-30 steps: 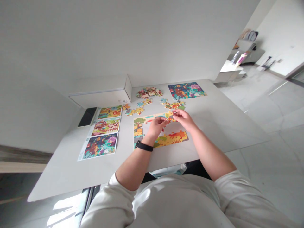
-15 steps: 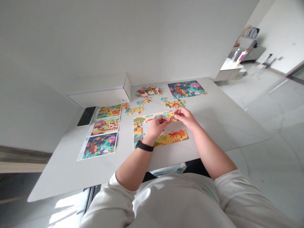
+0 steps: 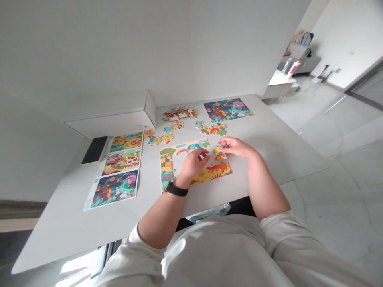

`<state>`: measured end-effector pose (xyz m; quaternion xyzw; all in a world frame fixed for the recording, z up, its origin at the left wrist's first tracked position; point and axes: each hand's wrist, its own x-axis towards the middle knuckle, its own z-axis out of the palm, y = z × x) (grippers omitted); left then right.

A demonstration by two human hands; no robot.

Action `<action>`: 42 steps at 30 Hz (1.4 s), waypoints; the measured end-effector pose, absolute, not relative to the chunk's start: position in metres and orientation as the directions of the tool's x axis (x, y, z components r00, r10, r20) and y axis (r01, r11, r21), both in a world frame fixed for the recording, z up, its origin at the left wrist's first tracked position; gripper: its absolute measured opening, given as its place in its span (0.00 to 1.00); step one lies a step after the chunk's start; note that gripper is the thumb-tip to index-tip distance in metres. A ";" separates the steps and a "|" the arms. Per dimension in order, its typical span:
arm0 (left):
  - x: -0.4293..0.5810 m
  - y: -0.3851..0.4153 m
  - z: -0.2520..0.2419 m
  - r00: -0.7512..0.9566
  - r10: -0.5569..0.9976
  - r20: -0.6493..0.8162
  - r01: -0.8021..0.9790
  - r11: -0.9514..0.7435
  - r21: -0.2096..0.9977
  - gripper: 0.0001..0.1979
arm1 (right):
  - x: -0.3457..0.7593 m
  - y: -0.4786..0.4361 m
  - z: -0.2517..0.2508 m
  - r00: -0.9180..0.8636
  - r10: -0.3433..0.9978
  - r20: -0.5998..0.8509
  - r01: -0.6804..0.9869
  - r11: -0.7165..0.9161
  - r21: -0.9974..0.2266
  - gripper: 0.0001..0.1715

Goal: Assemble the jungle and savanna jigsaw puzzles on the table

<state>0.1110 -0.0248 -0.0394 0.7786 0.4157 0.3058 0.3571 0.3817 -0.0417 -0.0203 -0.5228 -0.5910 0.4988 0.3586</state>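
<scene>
A partly joined jigsaw puzzle (image 3: 211,172) lies on the table, with a top strip, a left column and a bottom strip around a bare middle. My left hand (image 3: 195,162), with a black watch on its wrist, hovers over that middle. Its fingers are curled, with a gap to the thumb and nothing visible between them. At the puzzle's right side, my right hand (image 3: 237,147) has its thumb and fingertips on a small cluster of joined puzzle pieces (image 3: 220,155) showing a lion. The cluster is close above the bottom strip; whether they interlock I cannot tell.
Loose pieces (image 3: 214,129) and a heaped pile (image 3: 179,114) lie behind the puzzle. A dark picture sheet (image 3: 229,110) is at the back right. On the left are picture cards (image 3: 121,159), a phone (image 3: 95,150) and a white box (image 3: 110,119) by the wall.
My hands have drawn apart. The left has let go of the lion cluster, which stays at my right fingertips, slightly lower by the bottom strip. The camera view has shifted a little.
</scene>
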 end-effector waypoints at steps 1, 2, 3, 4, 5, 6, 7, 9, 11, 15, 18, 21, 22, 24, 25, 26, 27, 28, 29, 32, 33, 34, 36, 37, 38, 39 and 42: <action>0.111 -0.026 -0.040 0.488 0.849 0.204 0.444 -0.442 0.779 0.07 | 0.383 -0.041 -0.021 -0.203 0.972 -0.116 0.275 -0.057 -0.960 0.27; 0.111 -0.028 -0.040 0.512 0.829 0.226 0.452 -0.484 0.749 0.07 | 0.384 -0.041 -0.023 -0.209 0.968 -0.136 0.290 -0.072 -0.954 0.26; 0.111 -0.029 -0.040 0.538 0.807 0.242 0.456 -0.521 0.721 0.08 | 0.385 -0.040 -0.024 -0.211 0.965 -0.156 0.305 -0.087 -0.948 0.25; 0.111 -0.030 -0.040 0.564 0.786 0.252 0.458 -0.552 0.697 0.08 | 0.384 -0.040 -0.025 -0.209 0.962 -0.176 0.321 -0.103 -0.942 0.25; 0.112 -0.032 -0.040 0.588 0.767 0.256 0.457 -0.576 0.678 0.09 | 0.384 -0.039 -0.027 -0.203 0.960 -0.194 0.335 -0.118 -0.935 0.24; 0.112 -0.033 -0.039 0.610 0.750 0.256 0.451 -0.594 0.666 0.09 | 0.383 -0.039 -0.027 -0.194 0.959 -0.208 0.349 -0.131 -0.928 0.24; 0.112 -0.034 -0.039 0.632 0.731 0.256 0.440 -0.611 0.658 0.09 | 0.382 -0.038 -0.028 -0.185 0.957 -0.221 0.364 -0.143 -0.921 0.24; 0.113 -0.035 -0.039 0.675 0.685 0.274 0.403 -0.653 0.641 0.09 | 0.382 -0.038 -0.029 -0.171 0.955 -0.240 0.398 -0.156 -0.904 0.23; 0.113 -0.035 -0.039 0.709 0.636 0.305 0.370 -0.704 0.606 0.09 | 0.382 -0.037 -0.030 -0.167 0.953 -0.251 0.443 -0.155 -0.883 0.23; 0.116 -0.037 -0.045 0.760 0.565 0.321 0.345 -0.770 0.538 0.09 | 0.382 -0.035 -0.035 -0.154 0.959 -0.240 0.535 -0.124 -0.836 0.22; 0.119 -0.039 -0.049 0.772 0.547 0.322 0.343 -0.787 0.513 0.12 | 0.382 -0.035 -0.039 -0.142 0.968 -0.206 0.579 -0.088 -0.811 0.21; 0.120 -0.042 -0.050 0.775 0.549 0.314 0.369 -0.796 0.479 0.15 | 0.381 -0.036 -0.040 -0.138 0.971 -0.195 0.618 -0.069 -0.783 0.21; 0.120 -0.043 -0.050 0.775 0.551 0.309 0.381 -0.798 0.468 0.15 | 0.381 -0.036 -0.040 -0.135 0.972 -0.194 0.633 -0.066 -0.771 0.21; 0.120 -0.044 -0.048 0.776 0.555 0.298 0.398 -0.799 0.451 0.17 | 0.381 -0.037 -0.039 -0.127 0.974 -0.188 0.663 -0.058 -0.746 0.21; 0.119 -0.045 -0.048 0.780 0.555 0.291 0.402 -0.799 0.447 0.18 | 0.380 -0.038 -0.039 -0.121 0.976 -0.182 0.676 -0.053 -0.735 0.22; 0.119 -0.045 -0.047 0.785 0.551 0.282 0.402 -0.800 0.445 0.19 | 0.380 -0.039 -0.039 -0.114 0.978 -0.175 0.688 -0.050 -0.724 0.22; 0.119 -0.045 -0.048 0.792 0.546 0.272 0.401 -0.803 0.442 0.20 | 0.379 -0.039 -0.039 -0.107 0.980 -0.169 0.700 -0.047 -0.713 0.22; 0.119 -0.045 -0.048 0.800 0.540 0.263 0.399 -0.805 0.438 0.21 | 0.379 -0.040 -0.038 -0.103 0.981 -0.165 0.711 -0.043 -0.702 0.22; 0.120 -0.045 -0.049 0.806 0.534 0.254 0.400 -0.808 0.432 0.21 | 0.378 -0.040 -0.038 -0.100 0.982 -0.162 0.722 -0.040 -0.691 0.22; 0.120 -0.045 -0.051 0.818 0.524 0.237 0.402 -0.815 0.418 0.21 | 0.376 -0.041 -0.036 -0.095 0.984 -0.153 0.764 -0.027 -0.645 0.24; 0.121 -0.045 -0.052 0.821 0.522 0.233 0.400 -0.816 0.418 0.22 | 0.375 -0.041 -0.035 -0.094 0.985 -0.146 0.779 -0.018 -0.626 0.25; 0.121 -0.045 -0.052 0.823 0.520 0.229 0.398 -0.816 0.420 0.22 | 0.374 -0.042 -0.034 -0.094 0.987 -0.134 0.794 -0.007 -0.608 0.25; 0.121 -0.044 -0.053 0.826 0.517 0.224 0.393 -0.813 0.429 0.22 | 0.374 -0.043 -0.033 -0.095 0.989 -0.111 0.814 0.014 -0.580 0.27; 0.121 -0.044 -0.053 0.826 0.518 0.222 0.392 -0.811 0.434 0.22 | 0.374 -0.043 -0.033 -0.096 0.990 -0.104 0.821 0.020 -0.570 0.27; 0.121 -0.044 -0.053 0.827 0.518 0.221 0.390 -0.810 0.438 0.22 | 0.374 -0.043 -0.033 -0.095 0.990 -0.103 0.827 0.021 -0.562 0.27; 0.120 -0.044 -0.053 0.827 0.518 0.220 0.389 -0.809 0.442 0.22 | 0.374 -0.044 -0.033 -0.090 0.990 -0.105 0.834 0.017 -0.552 0.28; 0.121 -0.044 -0.054 0.824 0.523 0.218 0.392 -0.804 0.447 0.21 | 0.374 -0.044 -0.034 -0.071 0.991 -0.116 0.853 0.000 -0.522 0.28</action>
